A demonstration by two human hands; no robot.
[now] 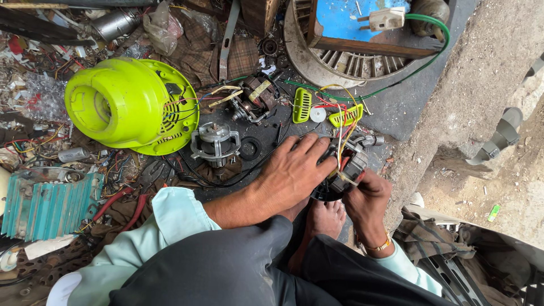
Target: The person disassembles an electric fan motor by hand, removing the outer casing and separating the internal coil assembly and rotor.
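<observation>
My left hand (293,173) lies palm-down over a small dark motor part (347,165), fingers wrapped on its left side. My right hand (367,198) grips the same part from the lower right. Red, yellow and white wires (342,126) rise from the part toward two lime-green plastic clips (302,105). My bare foot (324,218) rests just below the part, between my dark trouser legs.
A lime-green fan housing (127,105) lies at the left with a grey motor bracket (215,143) and a copper-wound stator (252,102) beside it. A teal finned block (48,204) sits lower left. A round grille (345,62), blue board and green cable lie behind. Concrete ledge at right.
</observation>
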